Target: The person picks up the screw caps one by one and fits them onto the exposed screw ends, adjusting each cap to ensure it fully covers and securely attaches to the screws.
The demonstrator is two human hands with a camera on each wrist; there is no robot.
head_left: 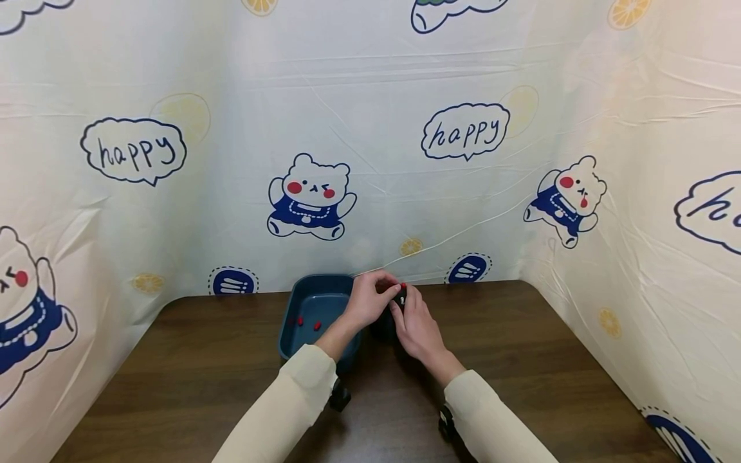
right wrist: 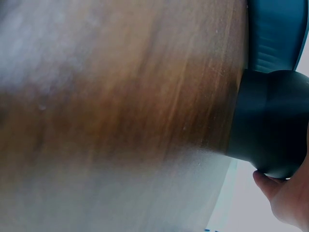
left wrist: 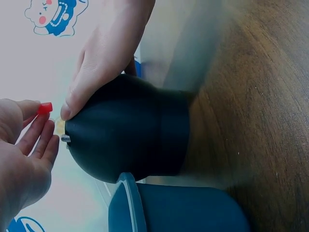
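Between thumb and forefinger, my left hand [head_left: 369, 299] pinches a small red cap [left wrist: 45, 108]. In the left wrist view the cap is just off the top of a black rounded object [left wrist: 120, 130], near a threaded metal stud [left wrist: 65, 138] that sticks out of it. My right hand [head_left: 418, 326] grips the side of this black object, its thumb near the top. The object stands upright on the table; its exact kind cannot be told. In the right wrist view the right hand [right wrist: 292, 200] shows only in part.
A blue tray [head_left: 289, 315] stands just left of the black object. Inside it lie a red piece [head_left: 317, 326] and another red piece [head_left: 300, 320]. The brown wooden table [head_left: 191, 366] meets a printed cloth backdrop [head_left: 382, 180] at its back and sides.
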